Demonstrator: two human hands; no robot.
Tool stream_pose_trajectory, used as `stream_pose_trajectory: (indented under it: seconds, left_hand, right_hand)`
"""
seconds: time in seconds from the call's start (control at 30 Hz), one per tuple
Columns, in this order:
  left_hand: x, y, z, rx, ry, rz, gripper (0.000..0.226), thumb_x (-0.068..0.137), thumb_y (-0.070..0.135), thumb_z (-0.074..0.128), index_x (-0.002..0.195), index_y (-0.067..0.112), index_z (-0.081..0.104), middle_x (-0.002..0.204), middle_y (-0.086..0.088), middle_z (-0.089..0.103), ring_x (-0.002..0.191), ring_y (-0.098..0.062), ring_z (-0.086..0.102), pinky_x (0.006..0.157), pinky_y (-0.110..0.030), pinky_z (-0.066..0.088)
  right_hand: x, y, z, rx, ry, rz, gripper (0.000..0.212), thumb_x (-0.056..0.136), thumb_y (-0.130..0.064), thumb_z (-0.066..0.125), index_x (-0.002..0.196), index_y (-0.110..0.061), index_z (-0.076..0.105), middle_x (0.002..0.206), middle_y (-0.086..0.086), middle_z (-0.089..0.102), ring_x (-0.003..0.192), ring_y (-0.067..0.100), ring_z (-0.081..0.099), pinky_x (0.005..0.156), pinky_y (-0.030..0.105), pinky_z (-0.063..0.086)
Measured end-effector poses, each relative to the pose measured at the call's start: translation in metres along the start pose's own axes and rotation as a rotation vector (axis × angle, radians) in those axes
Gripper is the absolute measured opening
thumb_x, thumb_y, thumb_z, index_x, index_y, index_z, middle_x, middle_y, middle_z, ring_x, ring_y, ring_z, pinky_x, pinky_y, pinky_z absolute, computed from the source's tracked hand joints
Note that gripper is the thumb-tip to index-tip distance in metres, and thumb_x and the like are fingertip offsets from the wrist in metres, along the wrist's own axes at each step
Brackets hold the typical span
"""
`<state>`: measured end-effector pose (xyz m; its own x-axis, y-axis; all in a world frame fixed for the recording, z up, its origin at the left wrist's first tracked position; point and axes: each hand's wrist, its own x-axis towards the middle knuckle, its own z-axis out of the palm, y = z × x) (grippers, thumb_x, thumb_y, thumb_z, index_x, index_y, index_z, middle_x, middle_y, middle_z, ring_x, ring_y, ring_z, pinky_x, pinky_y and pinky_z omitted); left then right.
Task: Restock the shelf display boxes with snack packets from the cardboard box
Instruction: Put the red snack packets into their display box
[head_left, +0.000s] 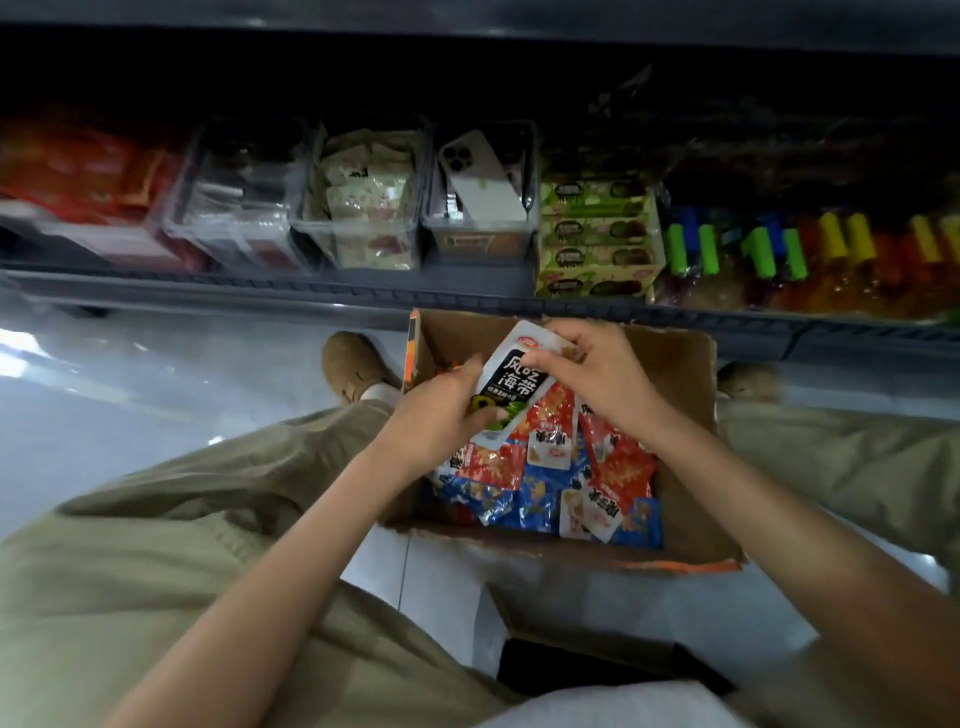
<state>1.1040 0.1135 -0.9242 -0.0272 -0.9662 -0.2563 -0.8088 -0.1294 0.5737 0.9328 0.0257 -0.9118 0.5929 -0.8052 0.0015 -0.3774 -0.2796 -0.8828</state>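
From the head view, the cardboard box (685, 374) sits on the floor between the person's knees, just near of the low shelf (311, 293). Over it, both hands hold one black-and-white packet (511, 384). The left hand (441, 410) has its fingers curled round the lower end, and the right hand (597, 369) pinches the upper end. Red and blue packets (545, 483) fill the box. On the shelf stand clear display boxes (322, 244), and one holds a phone (480, 179).

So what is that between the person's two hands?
A black-and-white snack packet: the left hand grips its lower end, the right hand pinches its upper end, above the cardboard box. The head view shows it.
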Motion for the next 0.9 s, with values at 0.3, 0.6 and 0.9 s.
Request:
stream_pose_trajectory:
  seconds: [0.3, 0.6, 0.9]
  left_hand:
    - [0.001, 0.050, -0.065, -0.487, 0.441, 0.084, 0.017, 0.089, 0.023, 0.063, 0.104, 0.028, 0.056, 0.094, -0.001, 0.069, 0.088, -0.014, 0.066, 0.075, -0.049, 0.054]
    - [0.005, 0.103, -0.175, -0.578, 0.838, 0.371, 0.018, 0.086, 0.019, 0.066, 0.099, 0.030, 0.061, 0.093, 0.011, 0.069, 0.088, 0.000, 0.065, 0.073, -0.018, 0.052]
    - [0.061, 0.067, -0.236, -0.121, 1.170, 0.122, 0.052, 0.088, 0.035, 0.061, 0.133, 0.016, 0.043, 0.134, -0.001, 0.050, 0.123, -0.017, 0.047, 0.099, -0.036, 0.042]
  right_hand:
    - [0.027, -0.090, -0.049, 0.074, 0.208, -0.228, 0.014, 0.088, -0.016, 0.064, 0.078, -0.008, 0.062, 0.075, 0.006, 0.064, 0.075, 0.016, 0.062, 0.062, 0.041, 0.049]
    - [0.068, -0.192, -0.084, 0.182, 0.161, -0.391, 0.029, 0.080, -0.007, 0.071, 0.090, -0.030, 0.058, 0.074, -0.018, 0.066, 0.065, -0.003, 0.058, 0.062, 0.013, 0.046]
    - [0.142, -0.272, -0.094, 0.243, 0.397, -0.630, 0.022, 0.084, -0.013, 0.068, 0.083, -0.032, 0.057, 0.077, -0.017, 0.066, 0.064, -0.003, 0.059, 0.059, 0.016, 0.046]
